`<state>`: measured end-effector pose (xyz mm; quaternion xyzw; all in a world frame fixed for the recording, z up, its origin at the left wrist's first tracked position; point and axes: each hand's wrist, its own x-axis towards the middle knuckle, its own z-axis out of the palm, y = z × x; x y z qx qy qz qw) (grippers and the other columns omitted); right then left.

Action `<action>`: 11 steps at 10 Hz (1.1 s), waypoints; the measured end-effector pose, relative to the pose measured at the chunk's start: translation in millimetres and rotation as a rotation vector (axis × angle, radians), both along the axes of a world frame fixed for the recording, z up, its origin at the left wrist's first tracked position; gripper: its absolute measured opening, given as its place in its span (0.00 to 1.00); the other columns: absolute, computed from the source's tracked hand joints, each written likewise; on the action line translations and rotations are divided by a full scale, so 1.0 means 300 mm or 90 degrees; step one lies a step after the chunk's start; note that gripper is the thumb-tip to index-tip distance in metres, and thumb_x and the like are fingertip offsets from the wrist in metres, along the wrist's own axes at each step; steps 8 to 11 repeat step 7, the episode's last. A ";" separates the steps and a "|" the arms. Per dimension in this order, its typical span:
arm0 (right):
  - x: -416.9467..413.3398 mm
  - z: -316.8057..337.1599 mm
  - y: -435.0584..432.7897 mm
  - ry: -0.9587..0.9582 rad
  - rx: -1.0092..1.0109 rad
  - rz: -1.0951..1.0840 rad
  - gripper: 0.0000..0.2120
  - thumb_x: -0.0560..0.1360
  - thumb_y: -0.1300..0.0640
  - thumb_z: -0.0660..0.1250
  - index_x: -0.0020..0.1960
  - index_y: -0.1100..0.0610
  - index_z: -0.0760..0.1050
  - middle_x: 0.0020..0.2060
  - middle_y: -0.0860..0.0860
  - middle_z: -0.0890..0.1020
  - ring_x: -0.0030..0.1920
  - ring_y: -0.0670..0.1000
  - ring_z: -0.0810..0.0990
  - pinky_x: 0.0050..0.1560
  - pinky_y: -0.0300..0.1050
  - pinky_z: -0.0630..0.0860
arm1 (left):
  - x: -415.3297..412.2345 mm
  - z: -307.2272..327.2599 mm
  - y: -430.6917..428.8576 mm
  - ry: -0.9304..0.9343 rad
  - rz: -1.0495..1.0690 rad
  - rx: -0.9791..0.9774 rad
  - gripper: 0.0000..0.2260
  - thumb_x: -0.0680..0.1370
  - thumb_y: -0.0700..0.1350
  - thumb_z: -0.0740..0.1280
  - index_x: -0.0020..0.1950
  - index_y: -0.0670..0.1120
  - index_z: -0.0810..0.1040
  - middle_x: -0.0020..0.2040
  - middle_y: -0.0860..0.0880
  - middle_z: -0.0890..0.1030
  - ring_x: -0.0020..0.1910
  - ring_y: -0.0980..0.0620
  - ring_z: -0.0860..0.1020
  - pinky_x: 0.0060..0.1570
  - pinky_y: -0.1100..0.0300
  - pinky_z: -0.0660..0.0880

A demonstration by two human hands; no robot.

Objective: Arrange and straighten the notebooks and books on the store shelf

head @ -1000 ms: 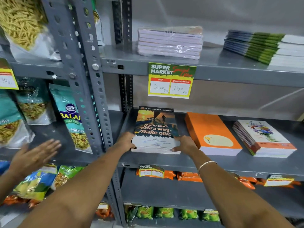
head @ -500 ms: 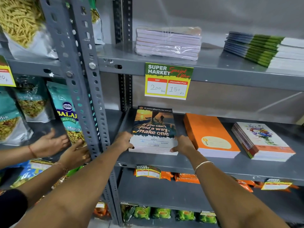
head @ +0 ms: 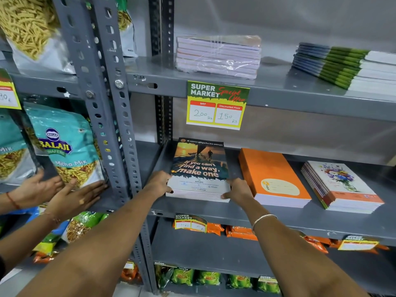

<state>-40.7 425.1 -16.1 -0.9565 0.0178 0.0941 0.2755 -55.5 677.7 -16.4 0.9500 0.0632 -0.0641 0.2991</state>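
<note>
**Both hands frame a notebook stack on a supermarket shelf**

From my feed, the left hand (head: pixel 159 182) and right hand (head: pixel 236 189) clasp the near corners of a notebook stack (head: pixel 199 171) lying flat on the grey shelf (head: pixel 300 221), its cover reading "If you can't find a way, make one". Just right of the right hand lies an orange notebook stack (head: pixel 272 179), then a floral-cover stack (head: pixel 340 187). Above the hands hangs a "SUPER MARKET Special Offer" tag (head: pixel 217 105): MRP 200, Discounted Price 150. Left of the left hand, 2 other hands (head: pixel 64 196) touch a teal "BALAJI WAFERS Mitha Mix" packet (head: pixel 66 146).
</note>
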 end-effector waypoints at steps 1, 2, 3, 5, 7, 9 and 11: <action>-0.001 0.001 -0.003 -0.002 0.004 0.003 0.23 0.68 0.60 0.76 0.62 0.60 0.76 0.59 0.56 0.81 0.57 0.59 0.80 0.59 0.48 0.77 | 0.003 -0.001 0.000 0.003 0.002 -0.004 0.22 0.67 0.35 0.75 0.61 0.35 0.78 0.58 0.38 0.82 0.57 0.44 0.81 0.61 0.50 0.77; -0.003 0.001 -0.005 0.002 0.007 0.002 0.23 0.68 0.60 0.76 0.62 0.60 0.77 0.59 0.56 0.81 0.58 0.58 0.80 0.60 0.47 0.77 | 0.005 -0.002 -0.002 0.000 0.015 0.013 0.23 0.67 0.35 0.76 0.61 0.36 0.78 0.59 0.39 0.82 0.57 0.44 0.81 0.62 0.52 0.76; -0.004 0.000 -0.007 0.000 0.010 -0.003 0.24 0.68 0.59 0.75 0.62 0.60 0.76 0.60 0.56 0.81 0.58 0.58 0.80 0.60 0.47 0.77 | 0.003 -0.004 -0.004 -0.003 0.015 0.013 0.24 0.67 0.36 0.76 0.62 0.36 0.77 0.59 0.40 0.82 0.57 0.45 0.81 0.62 0.52 0.76; 0.005 0.004 -0.013 0.028 0.023 0.017 0.25 0.69 0.59 0.75 0.64 0.60 0.74 0.60 0.56 0.80 0.59 0.58 0.79 0.61 0.47 0.77 | 0.008 -0.010 0.005 0.017 -0.010 0.001 0.23 0.68 0.36 0.75 0.61 0.36 0.78 0.58 0.39 0.82 0.56 0.44 0.81 0.61 0.51 0.76; -0.014 0.106 -0.058 -0.207 -0.052 -0.022 0.28 0.75 0.47 0.66 0.70 0.57 0.66 0.68 0.55 0.73 0.64 0.56 0.75 0.59 0.46 0.76 | -0.024 0.057 -0.029 -0.062 0.047 0.030 0.25 0.73 0.48 0.71 0.67 0.40 0.72 0.63 0.40 0.79 0.59 0.43 0.78 0.55 0.56 0.75; -0.014 0.106 -0.058 -0.207 -0.052 -0.022 0.28 0.75 0.47 0.66 0.70 0.57 0.66 0.68 0.55 0.73 0.64 0.56 0.75 0.59 0.46 0.76 | -0.024 0.057 -0.029 -0.062 0.047 0.030 0.25 0.73 0.48 0.71 0.67 0.40 0.72 0.63 0.40 0.79 0.59 0.43 0.78 0.55 0.56 0.75; -0.014 0.106 -0.058 -0.207 -0.052 -0.022 0.28 0.75 0.47 0.66 0.70 0.57 0.66 0.68 0.55 0.73 0.64 0.56 0.75 0.59 0.46 0.76 | -0.024 0.057 -0.029 -0.062 0.047 0.030 0.25 0.73 0.48 0.71 0.67 0.40 0.72 0.63 0.40 0.79 0.59 0.43 0.78 0.55 0.56 0.75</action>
